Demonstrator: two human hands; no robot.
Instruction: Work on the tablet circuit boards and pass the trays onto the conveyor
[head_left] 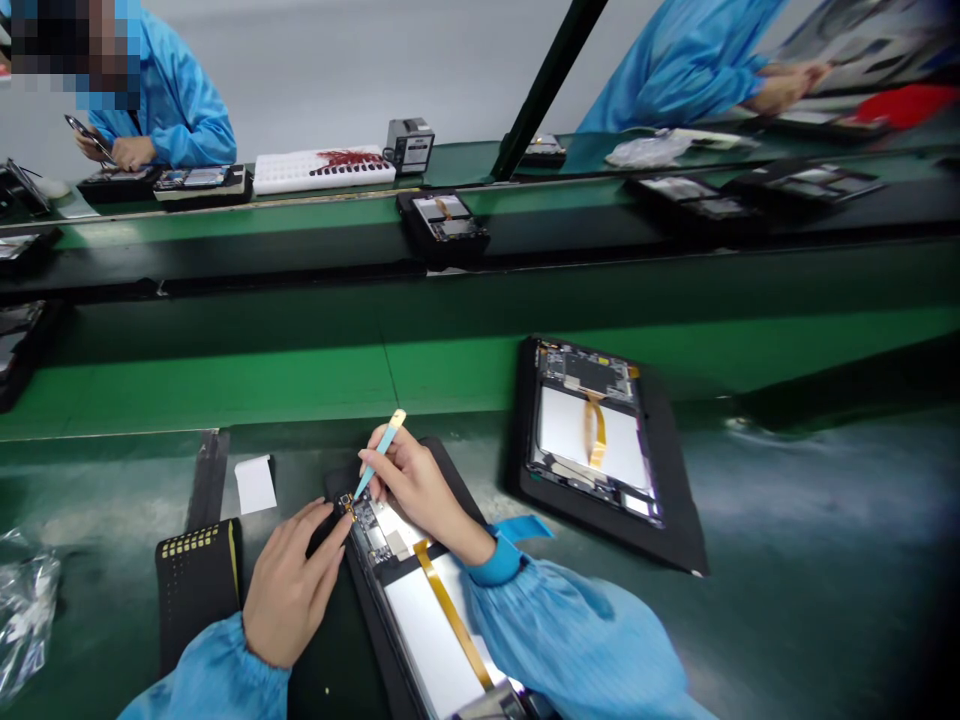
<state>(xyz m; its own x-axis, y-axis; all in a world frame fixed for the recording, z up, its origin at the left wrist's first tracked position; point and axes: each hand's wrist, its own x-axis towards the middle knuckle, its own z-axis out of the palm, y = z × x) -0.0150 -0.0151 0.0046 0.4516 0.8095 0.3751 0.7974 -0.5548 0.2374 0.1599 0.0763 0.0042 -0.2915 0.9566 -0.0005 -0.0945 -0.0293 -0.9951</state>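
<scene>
An opened tablet [424, 600] lies at a slant on a black foam pad, its inner parts facing up. White battery panels and an amber flex cable [454, 615] show inside it. My right hand [411, 482] pinches a slim light-blue stick tool [380, 452] with a cream upper end. The tool's lower tip meets the tablet's top-left corner, by a small camera part [346, 502]. My left hand [294, 580] rests at that same corner, fingers stretched out and fingertips beside the part. Whether the left fingertips press on it, I cannot tell. My right sleeve covers part of the tablet's right side.
Another opened tablet [592, 435] sits on a black pad to the right. A black yellow-dotted strip [196, 585], white paper [255, 484] and clear plastic bag [26, 620] lie left. Beyond, a dark conveyor belt [300, 245] carries several devices; two people in blue smocks work behind it.
</scene>
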